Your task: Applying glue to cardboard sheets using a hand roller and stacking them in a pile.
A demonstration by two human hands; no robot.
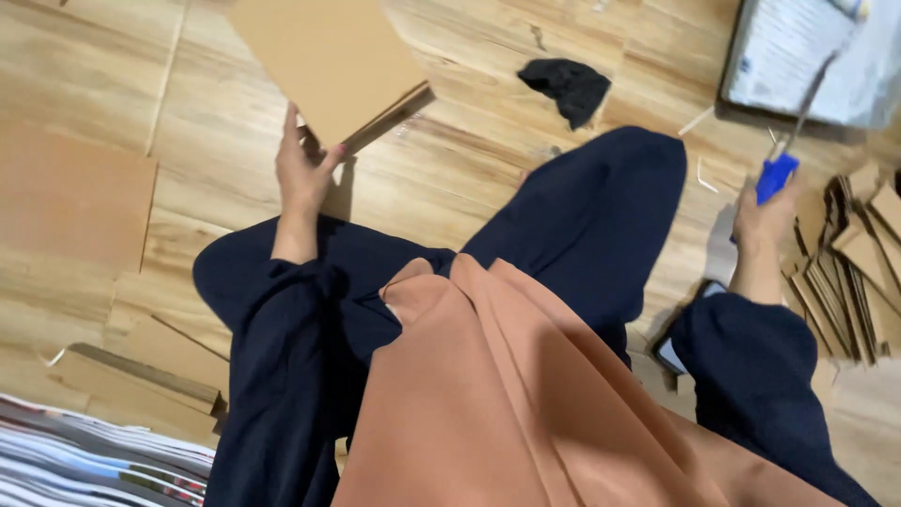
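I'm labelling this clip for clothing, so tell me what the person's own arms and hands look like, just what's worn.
Both arms wear long, loose dark navy sleeves gathered at the wrists. The left hand and right hand are bare: no gloves, and no rings or watch that I can make out. The sleeves look plain, with no visible markings.

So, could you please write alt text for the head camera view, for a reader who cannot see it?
Seen from above, a person sitting on a wooden floor holds a folded brown cardboard piece in the left hand and a blue-handled tool in the right hand. Stacked cardboard strips lie at the right, a black cloth ahead.
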